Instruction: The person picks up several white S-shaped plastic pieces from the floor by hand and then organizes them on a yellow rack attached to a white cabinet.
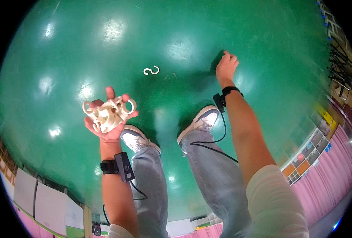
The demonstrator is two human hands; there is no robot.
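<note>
My left hand (111, 135) is palm up, with its fingers curled around a heap of several white plastic S-shaped hooks (106, 115). Some of the hooks' curved ends stick out past the fingers on both sides. Farther out on the right, my right hand (226, 68) is low over the green floor (184, 87), its fingers drawn together. Whatever is between those fingers, if anything, is hidden. One loose white S-hook (151, 70) lies flat on the floor, between the two hands and beyond my shoes, touched by neither hand.
My shoes (134, 139) stand on the shiny floor below the hands. Black straps with small boxes (124, 166) and cables are on both wrists. Pink curtains (326, 170) and a shelf unit (308, 152) are at the right; white cabinets (49, 202) at the lower left.
</note>
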